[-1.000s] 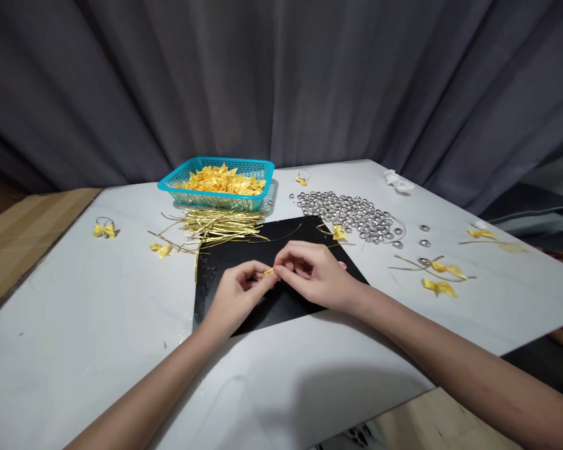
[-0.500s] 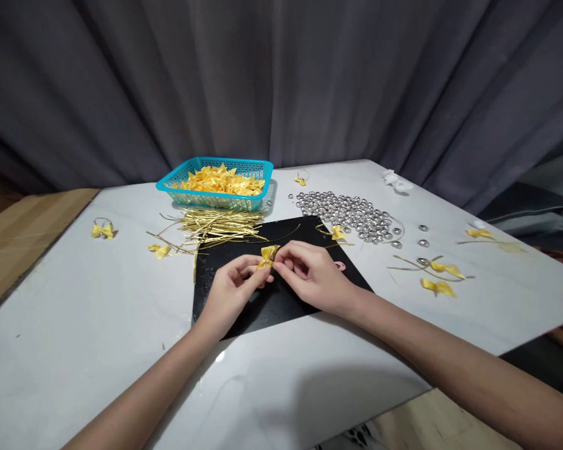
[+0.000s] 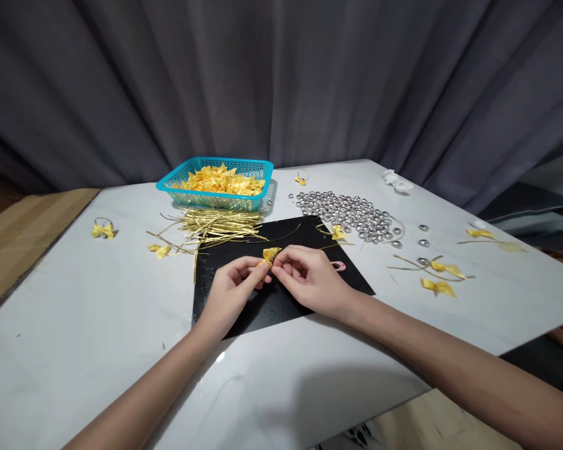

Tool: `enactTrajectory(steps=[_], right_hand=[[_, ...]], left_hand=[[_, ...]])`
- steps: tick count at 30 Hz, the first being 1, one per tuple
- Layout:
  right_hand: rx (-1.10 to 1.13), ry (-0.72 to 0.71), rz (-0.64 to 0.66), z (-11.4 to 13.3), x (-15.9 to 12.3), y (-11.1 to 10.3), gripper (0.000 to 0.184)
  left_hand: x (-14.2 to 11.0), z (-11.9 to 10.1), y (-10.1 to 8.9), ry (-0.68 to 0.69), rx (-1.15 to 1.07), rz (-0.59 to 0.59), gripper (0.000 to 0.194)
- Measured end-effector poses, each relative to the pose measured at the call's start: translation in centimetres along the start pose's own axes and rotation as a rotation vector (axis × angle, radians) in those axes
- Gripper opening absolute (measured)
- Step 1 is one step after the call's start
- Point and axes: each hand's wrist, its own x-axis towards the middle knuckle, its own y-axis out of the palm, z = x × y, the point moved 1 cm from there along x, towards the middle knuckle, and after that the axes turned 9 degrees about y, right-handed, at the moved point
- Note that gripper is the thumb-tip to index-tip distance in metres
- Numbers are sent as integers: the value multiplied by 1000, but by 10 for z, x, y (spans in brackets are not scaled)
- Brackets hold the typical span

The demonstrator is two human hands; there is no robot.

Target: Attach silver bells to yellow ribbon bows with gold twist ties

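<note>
The left hand (image 3: 229,286) pinches a small yellow bow (image 3: 268,254) between thumb and fingers, over a black mat (image 3: 256,320). The right hand (image 3: 316,281) has its thumb and finger pressed together at the bow's 3 o'clock side; what they pinch is too small to tell. From the bow, a blue basket (image 3: 234,202) full of yellow bows (image 3: 220,180) sits at 11 o'clock, with shiny gold strips (image 3: 223,224) just in front. Silver beads (image 3: 349,215) lie at 2 o'clock.
</note>
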Motion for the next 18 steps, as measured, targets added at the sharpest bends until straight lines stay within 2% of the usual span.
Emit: enactTrajectory(steps=[7, 14, 18], right_hand=[[58, 65, 4, 1, -1, 3, 7], [26, -29, -68, -1, -1, 0, 9], [23, -11, -85, -1, -2, -1, 9]], left_hand=[[-1, -1, 0, 3, -20, -8, 22], [0, 0, -1, 40, 37, -25, 22], [-1, 0, 0, 46, 77, -12, 22]])
